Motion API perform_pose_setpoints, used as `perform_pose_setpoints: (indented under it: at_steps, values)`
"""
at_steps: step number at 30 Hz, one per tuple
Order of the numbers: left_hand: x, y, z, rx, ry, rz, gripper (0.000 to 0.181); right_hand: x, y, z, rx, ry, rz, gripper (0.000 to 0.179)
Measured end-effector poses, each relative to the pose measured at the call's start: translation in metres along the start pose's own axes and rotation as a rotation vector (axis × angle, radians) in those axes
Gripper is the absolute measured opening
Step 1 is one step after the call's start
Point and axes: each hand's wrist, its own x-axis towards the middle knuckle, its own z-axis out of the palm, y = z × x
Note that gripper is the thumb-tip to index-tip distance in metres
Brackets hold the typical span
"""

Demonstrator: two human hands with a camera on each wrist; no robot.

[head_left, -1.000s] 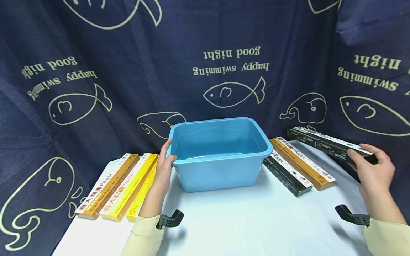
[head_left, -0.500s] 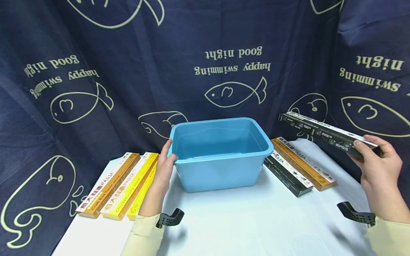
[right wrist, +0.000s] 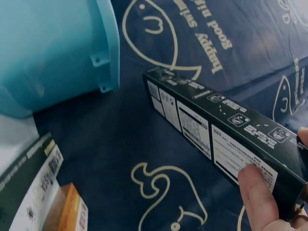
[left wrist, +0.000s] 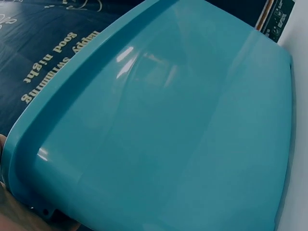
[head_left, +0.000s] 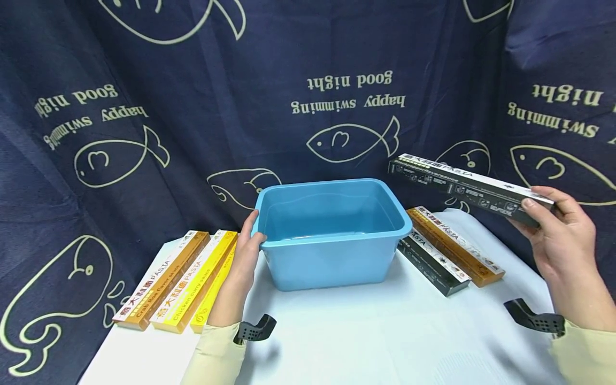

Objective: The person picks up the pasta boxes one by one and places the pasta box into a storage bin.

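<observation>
My right hand (head_left: 563, 235) grips the near end of a long black pasta box (head_left: 462, 184), thumb on its side, and holds it up in the air. The box's far end points left, toward the back right corner of the blue plastic bin (head_left: 332, 262). In the right wrist view a finger (right wrist: 257, 195) presses the box's white-labelled face. My left hand (head_left: 243, 256) grips the bin's left rim, its thumb over the near edge. The left wrist view is mostly filled by the bin's outer wall (left wrist: 159, 125). Inside the bin only bare blue walls show.
To the right of the bin lie another black pasta box (head_left: 433, 264) and an orange-brown one (head_left: 457, 246). On the left are a crab roe pasta box (head_left: 161, 280) and two yellow ones, including a chicken curry box (head_left: 194, 283). A dark blue printed curtain (head_left: 269, 107) hangs behind the white table (head_left: 346, 337).
My right hand has lifted the black pasta box off the table's right side, and its far end has swung up and left toward the bin. The left hand stays on the rim.
</observation>
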Motion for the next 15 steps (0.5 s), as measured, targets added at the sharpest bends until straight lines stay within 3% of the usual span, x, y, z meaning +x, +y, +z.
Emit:
perform_pose_setpoints:
  at_steps: [15]
  values:
    - [-0.001, 0.001, 0.000, 0.011, -0.003, -0.006, 0.072, 0.001, 0.006, 0.033, 0.102, -0.296, 0.006, 0.037]
